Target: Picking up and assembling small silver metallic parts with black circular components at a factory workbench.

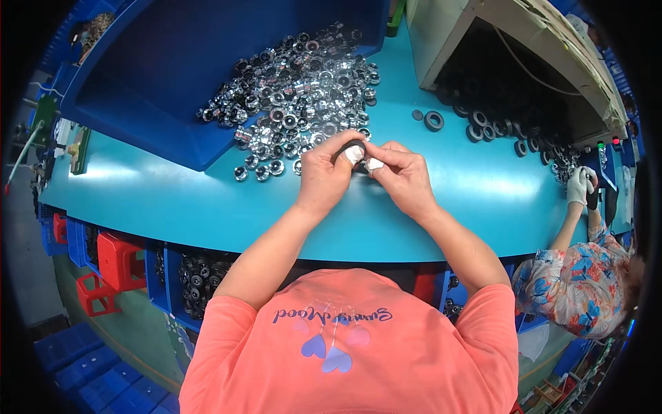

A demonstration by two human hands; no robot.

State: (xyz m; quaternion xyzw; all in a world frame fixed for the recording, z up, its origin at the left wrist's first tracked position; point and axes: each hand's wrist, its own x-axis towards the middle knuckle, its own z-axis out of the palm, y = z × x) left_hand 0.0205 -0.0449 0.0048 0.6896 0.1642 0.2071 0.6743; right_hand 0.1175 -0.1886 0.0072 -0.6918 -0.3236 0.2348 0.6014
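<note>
My left hand and my right hand meet above the middle of the table. Between them is a small black ring-shaped part, pinched by the fingers and thumbs of both. White wrapping covers both thumb tips. The fingers hide most of the part, so I cannot tell whether anything sits inside it. Just beyond my hands spreads a heap of shiny silver wheel hubs with dark centres. A few loose hubs lie on the near side of the heap, left of my left hand.
A large blue bin lies tipped at the left, beside the heap. At the right, black rubber rings spread from a pale open box over the turquoise tabletop. A co-worker's gloved hands work at the far right. Red stools stand lower left.
</note>
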